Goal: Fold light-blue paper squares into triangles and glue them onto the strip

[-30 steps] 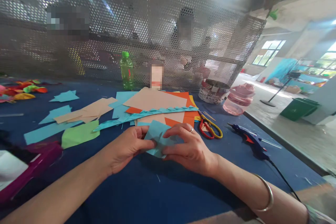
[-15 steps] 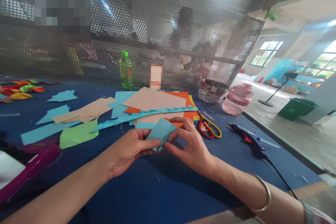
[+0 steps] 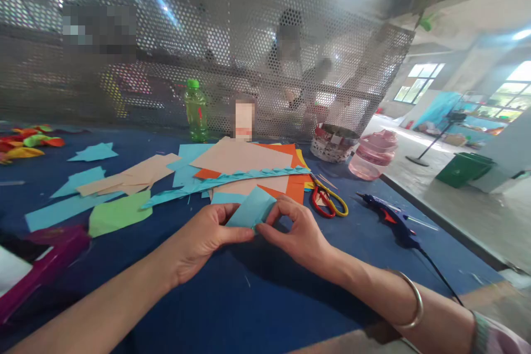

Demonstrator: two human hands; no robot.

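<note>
A small piece of light blue paper (image 3: 254,207) is held up between both hands, above the near part of the table. My left hand (image 3: 209,235) pinches its lower left, thumb in front and fingers behind. At its lower right edge, my right hand (image 3: 296,227) grips the paper between thumb and fingers, and a fold shows there. Just beyond lies a long blue paper strip (image 3: 232,180) with a row of pleated points. It rests on a stack of coloured sheets, a pale peach sheet (image 3: 249,157) on top and orange sheets (image 3: 296,191) showing at the right.
Scissors (image 3: 329,199) with red and yellow handles and a glue gun (image 3: 390,218) with its cord lie to the right. A pink bottle (image 3: 373,155), a round container (image 3: 334,142) and a green bottle (image 3: 196,113) stand behind. Green paper (image 3: 120,214) and a purple object (image 3: 50,265) are left.
My right hand's raised fingers have curled down closer to the paper's right edge. The paper now shows a narrower face with a fold on the right. The view has shifted slightly.
</note>
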